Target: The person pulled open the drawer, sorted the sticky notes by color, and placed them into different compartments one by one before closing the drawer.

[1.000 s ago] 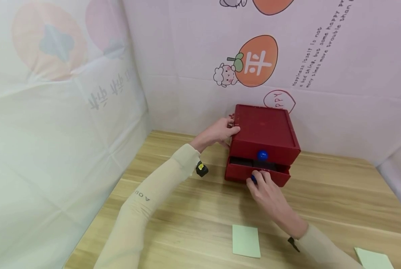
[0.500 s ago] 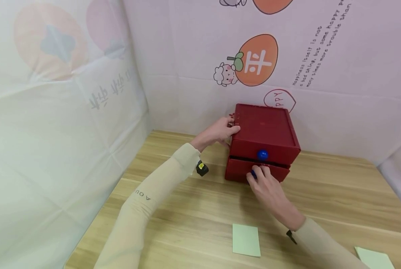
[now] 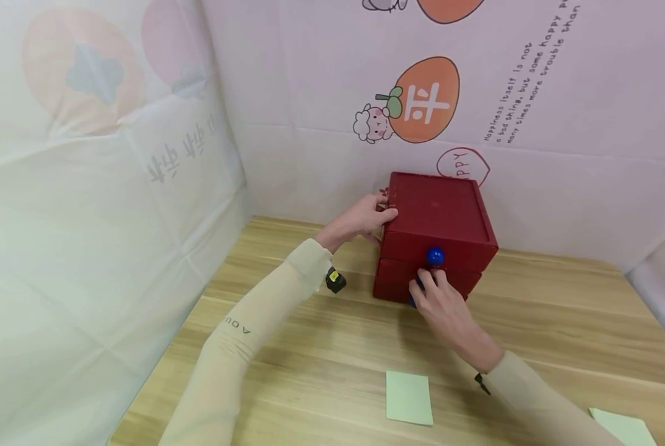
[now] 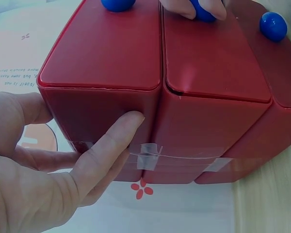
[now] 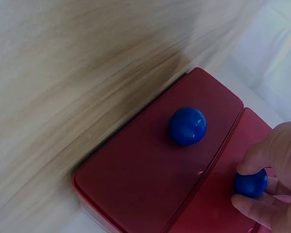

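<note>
A red cabinet of three stacked drawers (image 3: 438, 207) stands against the back cloth, each drawer bearing a round blue knob. My right hand (image 3: 446, 319) pinches the middle drawer's knob (image 5: 250, 183) between thumb and fingers. That middle drawer (image 4: 213, 58) is almost flush with the others, with a thin dark gap at its corner. My left hand (image 3: 357, 222) rests on the cabinet's left side, thumb over the top edge and fingers fairly straight against the wall. The top knob (image 3: 435, 256) and bottom knob (image 5: 187, 126) are untouched. The drawers' insides are hidden.
A wooden table (image 3: 288, 347) bears the cabinet. One pale green paper square (image 3: 408, 397) lies in front, another (image 3: 622, 427) at the lower right. Printed white cloth (image 3: 310, 93) hangs behind and to the left. Clear tape (image 4: 148, 156) crosses the cabinet's side.
The middle drawer, pulled out with dark contents showing a second ago, has slid back into the cabinet. My right hand has moved forward with its knob. The left hand has stayed in place.
</note>
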Tool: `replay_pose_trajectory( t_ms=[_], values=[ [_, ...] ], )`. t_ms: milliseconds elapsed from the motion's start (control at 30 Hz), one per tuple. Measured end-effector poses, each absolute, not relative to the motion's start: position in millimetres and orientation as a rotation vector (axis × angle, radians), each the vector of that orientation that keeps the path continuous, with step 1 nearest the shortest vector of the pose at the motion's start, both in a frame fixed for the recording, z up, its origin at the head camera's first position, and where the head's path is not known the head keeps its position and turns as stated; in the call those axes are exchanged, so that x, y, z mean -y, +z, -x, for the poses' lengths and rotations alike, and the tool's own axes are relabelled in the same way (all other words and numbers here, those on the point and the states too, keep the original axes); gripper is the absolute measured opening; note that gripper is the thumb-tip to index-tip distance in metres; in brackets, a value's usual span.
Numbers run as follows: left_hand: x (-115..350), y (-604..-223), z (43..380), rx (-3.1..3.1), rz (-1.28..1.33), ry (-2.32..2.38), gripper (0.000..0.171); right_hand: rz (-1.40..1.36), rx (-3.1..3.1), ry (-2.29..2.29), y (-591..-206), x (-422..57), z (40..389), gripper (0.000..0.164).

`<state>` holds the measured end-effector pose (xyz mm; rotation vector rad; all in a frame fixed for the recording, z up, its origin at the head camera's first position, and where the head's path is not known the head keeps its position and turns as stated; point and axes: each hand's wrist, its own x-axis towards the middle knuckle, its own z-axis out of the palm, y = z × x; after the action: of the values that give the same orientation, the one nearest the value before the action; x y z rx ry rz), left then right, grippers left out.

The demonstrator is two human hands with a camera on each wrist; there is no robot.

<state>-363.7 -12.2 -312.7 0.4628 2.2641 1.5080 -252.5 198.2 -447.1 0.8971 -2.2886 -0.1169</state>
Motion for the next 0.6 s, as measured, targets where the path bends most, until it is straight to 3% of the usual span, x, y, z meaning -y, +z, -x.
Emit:
replay_pose_trajectory(
  t_ms=[167,600],
  values=[
    [11.9,-313.5,363.5,-2.270,-0.471,1.505,0.052,-0.874,2.325,-0.145,-445.9,-198.5,251.9,0.033],
    [11.0,-315.0,365.7,-2.273,-0.458,1.508,0.048,-0.852,2.279,-0.154,-447.5,-195.1,253.7,0.029]
  ],
)
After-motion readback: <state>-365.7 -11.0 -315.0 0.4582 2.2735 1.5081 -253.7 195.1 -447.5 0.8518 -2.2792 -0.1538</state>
